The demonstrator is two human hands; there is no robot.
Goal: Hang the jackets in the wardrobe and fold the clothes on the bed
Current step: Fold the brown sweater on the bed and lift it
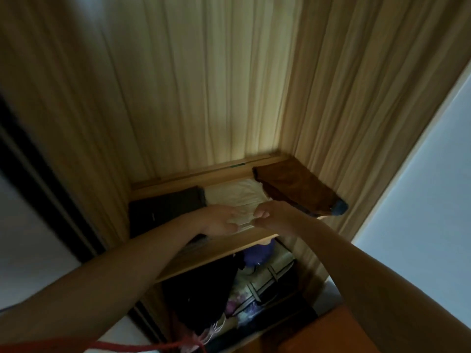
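Note:
I look into a wooden wardrobe [224, 85] at a shelf [216, 247] holding folded clothes. A folded cream garment [237, 194] lies in the middle of the shelf. My left hand [219, 220] rests flat on its front edge with fingers straight. My right hand [272, 216] is at the same front edge, thumb and fingers pinching the cream fabric. A folded dark grey garment [163, 207] lies to the left and a folded brown garment [295, 187] to the right, over something blue [340, 207].
Below the shelf hang dark clothes [204, 294] beside a purple item [257, 253] and a patterned storage bag [262, 284]. A red strap [142, 346] crosses the bottom. A pale wall [420, 200] stands right, a dark door edge [38, 174] left.

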